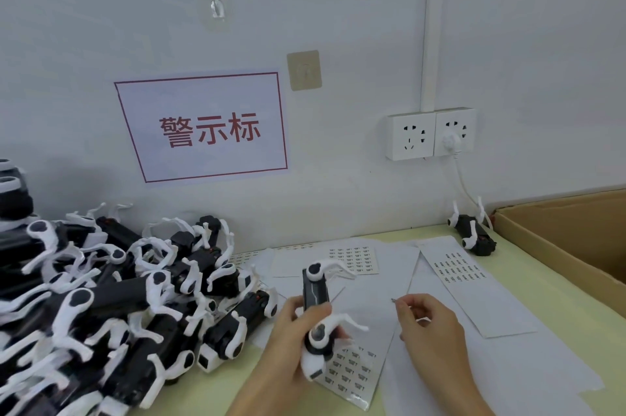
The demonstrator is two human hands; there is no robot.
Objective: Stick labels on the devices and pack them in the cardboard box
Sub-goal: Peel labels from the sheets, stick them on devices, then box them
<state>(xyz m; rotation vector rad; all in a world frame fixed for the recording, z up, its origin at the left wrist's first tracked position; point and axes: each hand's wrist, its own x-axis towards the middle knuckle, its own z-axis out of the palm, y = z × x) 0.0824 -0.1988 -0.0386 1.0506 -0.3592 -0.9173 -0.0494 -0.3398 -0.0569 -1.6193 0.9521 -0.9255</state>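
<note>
my left hand (pixel 292 331) grips a black-and-white device (pixel 317 307), fingers curled round its middle, its long body pointing away from me. my right hand (pixel 427 324) sits just right of it, thumb and forefinger pinching a tiny label (pixel 394 301) near the device but apart from it. under and beyond both hands lie label sheets (pixel 352 368), one partly beneath my left hand, others further out. left of my left hand is a heap of devices (pixel 101 297). far beyond my right hand one lone device (pixel 472 234) lies by the wall, next to the box (pixel 555 246), which stands to the right of that hand.
</note>
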